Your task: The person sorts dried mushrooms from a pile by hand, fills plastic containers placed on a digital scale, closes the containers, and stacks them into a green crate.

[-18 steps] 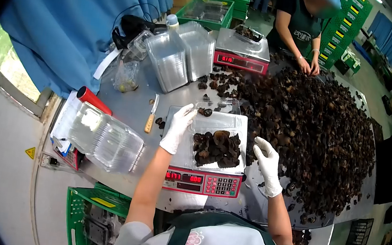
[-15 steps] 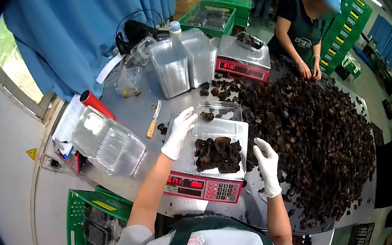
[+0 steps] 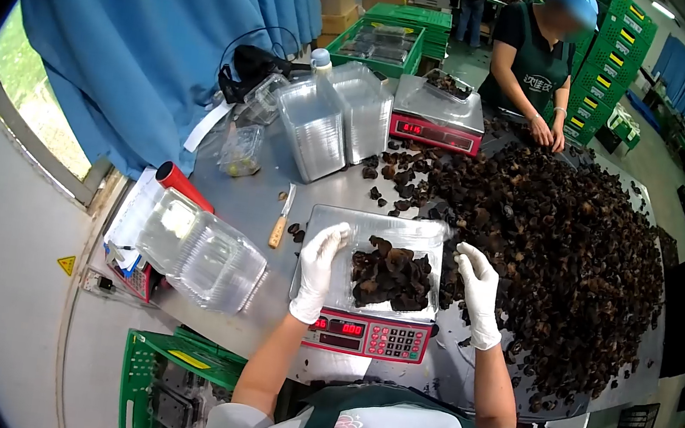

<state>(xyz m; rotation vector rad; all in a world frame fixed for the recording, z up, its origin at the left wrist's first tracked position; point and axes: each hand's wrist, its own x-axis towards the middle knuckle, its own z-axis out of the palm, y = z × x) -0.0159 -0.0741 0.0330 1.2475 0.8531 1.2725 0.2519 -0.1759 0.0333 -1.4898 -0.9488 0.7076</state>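
Observation:
A clear plastic clamshell box (image 3: 427, 303) sits on the weighing scale (image 3: 395, 341), holding a heap of dark wood ear mushrooms (image 3: 390, 278). The far edge of its lid (image 3: 422, 229) looks smeared by motion. My left hand (image 3: 316, 272), in a white glove, is at the box's left side, fingers curved inward and thumb apart. On the right, my gloved right hand (image 3: 480, 295) is near the box with thumb and fingers spread. Neither hand shows anything held; whether the fingertips touch the lid is unclear. The left hand covers part of the scale's display.
A large mushroom pile (image 3: 550, 265) covers the table's right. Left lie nested clear boxes (image 3: 212, 262), a wooden-handled knife (image 3: 280, 223) and a red cylinder (image 3: 183, 186). Stacked boxes (image 3: 312, 129) and a second scale (image 3: 437, 123) stand behind. A co-worker (image 3: 532, 66) handles mushrooms beyond.
The lid, lying back flat with a mushroom piece on it, has shifted and blurred; that piece no longer shows there. My hands have moved slightly along the box's sides. The scale reading has changed.

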